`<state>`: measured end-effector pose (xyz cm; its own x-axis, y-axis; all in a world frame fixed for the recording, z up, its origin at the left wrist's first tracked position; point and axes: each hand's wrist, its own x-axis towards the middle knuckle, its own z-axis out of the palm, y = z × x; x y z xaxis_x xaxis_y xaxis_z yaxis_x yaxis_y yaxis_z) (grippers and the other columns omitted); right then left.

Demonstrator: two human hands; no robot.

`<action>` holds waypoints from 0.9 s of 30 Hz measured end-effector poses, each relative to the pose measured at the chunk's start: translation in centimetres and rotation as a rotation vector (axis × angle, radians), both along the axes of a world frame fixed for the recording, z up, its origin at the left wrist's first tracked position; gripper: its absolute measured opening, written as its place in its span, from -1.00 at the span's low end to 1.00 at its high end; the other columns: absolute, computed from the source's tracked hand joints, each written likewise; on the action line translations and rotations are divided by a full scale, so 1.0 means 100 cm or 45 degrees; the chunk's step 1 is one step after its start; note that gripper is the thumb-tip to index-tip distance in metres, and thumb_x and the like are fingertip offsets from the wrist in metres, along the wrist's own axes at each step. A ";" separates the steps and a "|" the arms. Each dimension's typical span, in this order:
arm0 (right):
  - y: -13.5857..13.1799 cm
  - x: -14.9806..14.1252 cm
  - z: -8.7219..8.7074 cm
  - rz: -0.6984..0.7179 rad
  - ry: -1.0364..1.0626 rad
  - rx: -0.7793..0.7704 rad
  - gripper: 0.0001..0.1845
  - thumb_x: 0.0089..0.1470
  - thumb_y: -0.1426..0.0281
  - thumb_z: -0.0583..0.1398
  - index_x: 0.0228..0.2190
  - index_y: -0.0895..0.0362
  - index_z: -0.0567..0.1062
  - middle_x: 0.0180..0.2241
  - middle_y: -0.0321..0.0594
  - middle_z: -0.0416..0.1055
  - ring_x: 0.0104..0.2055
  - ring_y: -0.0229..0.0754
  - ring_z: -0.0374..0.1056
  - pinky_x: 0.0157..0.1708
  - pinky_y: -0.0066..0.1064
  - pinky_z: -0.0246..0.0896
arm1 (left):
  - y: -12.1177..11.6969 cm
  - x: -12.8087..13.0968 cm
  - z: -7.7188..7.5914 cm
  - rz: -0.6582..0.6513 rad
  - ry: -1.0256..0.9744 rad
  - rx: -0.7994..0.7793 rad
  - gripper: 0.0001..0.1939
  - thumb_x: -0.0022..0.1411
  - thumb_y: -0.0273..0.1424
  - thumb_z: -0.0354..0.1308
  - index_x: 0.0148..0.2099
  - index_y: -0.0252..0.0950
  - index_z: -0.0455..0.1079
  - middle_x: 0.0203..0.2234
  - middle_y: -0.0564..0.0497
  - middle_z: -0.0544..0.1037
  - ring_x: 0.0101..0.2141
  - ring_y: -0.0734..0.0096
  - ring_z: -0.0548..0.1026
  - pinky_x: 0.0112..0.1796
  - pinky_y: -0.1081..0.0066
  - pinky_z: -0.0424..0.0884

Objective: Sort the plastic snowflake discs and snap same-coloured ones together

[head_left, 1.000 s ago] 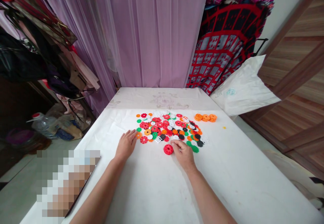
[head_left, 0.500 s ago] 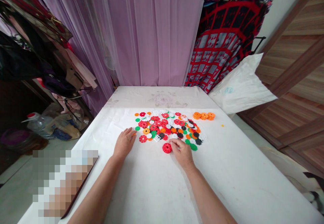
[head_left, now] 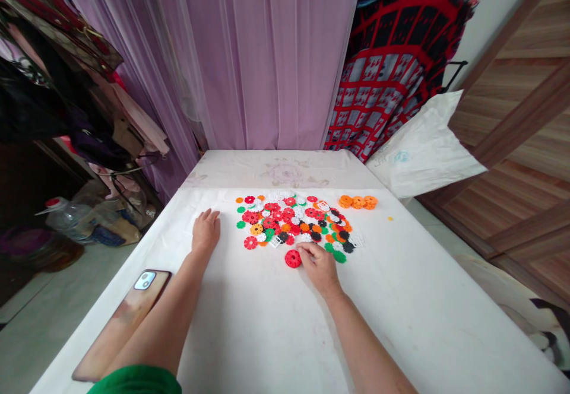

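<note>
Notched plastic discs (head_left: 276,211), mostly red, with white, green, black and orange ones, lie in a loose heap on the table. In front of them sits a small round stack of red notched discs (head_left: 293,259). My right hand (head_left: 319,266) has its thumb and forefinger closed at that stack's right edge. My left hand (head_left: 206,229) rests palm down on the cloth, left of the heap, with its fingers stretched forward. Anything under its palm is hidden.
Three orange disc clusters (head_left: 358,202) form a row at the back right, near a tiny yellow bit (head_left: 390,219). A phone (head_left: 122,326) lies by the left edge beside my forearm. A white sack (head_left: 423,151) leans against the right side of the table (head_left: 267,334).
My left hand has moved left, away from the heap. The orange piece seen at its fingertips before is out of sight. My right hand and the red stack stay in place.
</note>
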<state>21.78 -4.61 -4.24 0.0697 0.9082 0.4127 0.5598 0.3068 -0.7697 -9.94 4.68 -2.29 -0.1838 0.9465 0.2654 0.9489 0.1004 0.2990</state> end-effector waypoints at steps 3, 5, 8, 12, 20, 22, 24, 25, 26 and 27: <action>0.000 0.000 0.000 0.001 -0.007 -0.004 -0.75 0.12 0.32 0.11 -0.36 0.05 0.60 -0.34 -0.19 0.62 -0.29 -0.13 0.53 -0.20 -0.34 0.42 | -0.023 0.017 -0.003 -0.137 0.008 0.177 -0.65 0.34 -0.32 -0.04 0.06 -0.17 0.47 0.17 -0.11 0.42 0.21 0.09 0.29 0.22 -0.02 0.13; 0.000 -0.001 0.000 0.001 -0.006 -0.006 -0.75 0.12 0.31 0.11 -0.36 0.05 0.60 -0.34 -0.19 0.62 -0.29 -0.13 0.53 -0.19 -0.33 0.42 | -0.042 0.032 -0.005 -0.504 -0.015 0.121 -0.67 0.35 -0.24 -0.02 -0.01 -0.13 0.52 0.04 -0.06 0.54 0.09 0.24 0.44 0.21 0.11 0.18; 0.000 -0.001 0.002 0.003 -0.001 -0.003 -0.75 0.12 0.32 0.11 -0.37 0.05 0.60 -0.35 -0.19 0.62 -0.29 -0.13 0.53 -0.19 -0.33 0.42 | -0.065 0.047 -0.005 -0.800 0.017 -0.041 -0.66 0.31 -0.15 0.04 0.04 -0.06 0.49 0.03 -0.02 0.56 0.09 0.24 0.44 0.23 0.08 0.13; 0.000 -0.001 0.003 0.007 -0.003 0.006 -0.75 0.11 0.32 0.11 -0.37 0.05 0.61 -0.35 -0.19 0.62 -0.30 -0.13 0.53 -0.20 -0.35 0.43 | -0.070 0.047 -0.004 -0.701 0.069 -0.035 -0.70 0.33 -0.20 0.02 -0.01 -0.02 0.52 0.00 0.04 0.58 0.07 0.26 0.46 0.23 0.05 0.12; 0.000 0.000 0.000 0.010 -0.010 -0.012 -0.74 0.12 0.31 0.11 -0.37 0.05 0.60 -0.33 -0.18 0.62 -0.28 -0.12 0.53 -0.20 -0.34 0.42 | -0.042 0.017 0.004 -0.222 0.173 0.028 -0.70 0.31 -0.35 -0.01 -0.11 -0.07 0.56 0.01 0.02 0.57 0.14 0.11 0.38 0.20 0.00 0.13; 0.000 0.000 -0.002 0.011 -0.005 -0.011 -0.75 0.11 0.32 0.11 -0.37 0.05 0.60 -0.33 -0.19 0.62 -0.27 -0.12 0.53 -0.21 -0.33 0.42 | -0.034 0.013 0.005 -0.101 0.186 0.029 -0.67 0.30 -0.39 -0.04 -0.10 -0.07 0.56 0.05 -0.01 0.54 0.16 0.08 0.35 0.20 -0.04 0.10; 0.001 0.000 -0.003 0.008 0.001 -0.002 -0.75 0.10 0.32 0.11 -0.37 0.04 0.60 -0.34 -0.19 0.62 -0.28 -0.11 0.53 -0.21 -0.33 0.42 | -0.026 0.013 0.003 -0.026 0.193 0.020 -0.63 0.28 -0.44 -0.06 -0.06 -0.08 0.55 0.09 -0.03 0.51 0.17 0.06 0.32 0.21 -0.07 0.08; 0.001 0.000 -0.004 0.007 0.004 0.002 -0.76 0.10 0.31 0.11 -0.37 0.04 0.60 -0.34 -0.19 0.62 -0.28 -0.12 0.53 -0.22 -0.33 0.42 | -0.022 0.013 0.002 -0.006 0.199 0.013 -0.61 0.28 -0.46 -0.07 -0.03 -0.08 0.53 0.10 -0.04 0.49 0.19 0.04 0.30 0.21 -0.08 0.06; 0.001 0.000 -0.004 0.006 0.005 0.007 -0.76 0.10 0.31 0.12 -0.38 0.04 0.60 -0.34 -0.19 0.62 -0.29 -0.12 0.53 -0.22 -0.33 0.42 | -0.018 0.014 0.000 0.012 0.205 0.009 -0.59 0.27 -0.47 -0.08 0.01 -0.10 0.51 0.13 -0.05 0.46 0.21 0.03 0.27 0.22 -0.10 0.04; 0.001 0.000 -0.005 0.004 0.007 0.013 -0.76 0.10 0.30 0.12 -0.38 0.04 0.60 -0.34 -0.19 0.61 -0.29 -0.12 0.52 -0.23 -0.34 0.42 | -0.014 0.015 -0.001 0.033 0.209 0.007 -0.57 0.27 -0.48 -0.09 0.06 -0.13 0.48 0.17 -0.08 0.42 0.23 0.00 0.24 0.22 -0.11 0.03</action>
<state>21.77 -4.49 -4.72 0.0688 0.9043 0.4214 0.5547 0.3164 -0.7695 -8.46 3.32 -2.44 -0.1616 0.9403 0.2994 0.9822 0.1240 0.1407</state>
